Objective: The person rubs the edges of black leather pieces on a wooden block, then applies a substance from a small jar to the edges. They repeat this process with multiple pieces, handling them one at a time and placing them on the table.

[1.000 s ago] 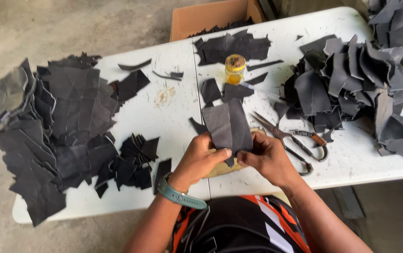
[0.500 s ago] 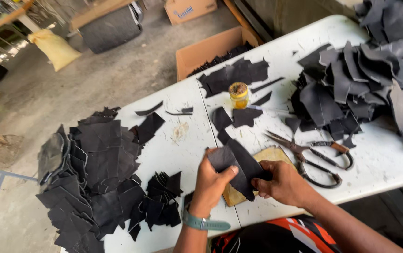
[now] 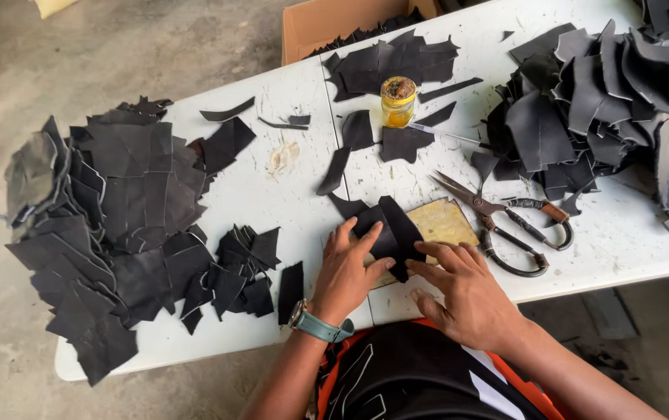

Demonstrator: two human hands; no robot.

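White folding table (image 3: pixel 272 202) stands on a concrete floor, heavily loaded with cut black material. At far left lies a large heap of black pieces (image 3: pixel 108 225). At centre, the left hand (image 3: pixel 347 272) presses flat, fingers spread, on a folded black piece (image 3: pixel 390 233) lying on a yellow board (image 3: pixel 443 222). The right hand (image 3: pixel 467 292), also flat and open, holds down the same piece's lower edge. A glue jar (image 3: pixel 398 101) stands behind; open scissors (image 3: pixel 505 222) lie just beside the board. Risk: a sideways slip could bring the right hand against the blades, or shift the fold out of line.
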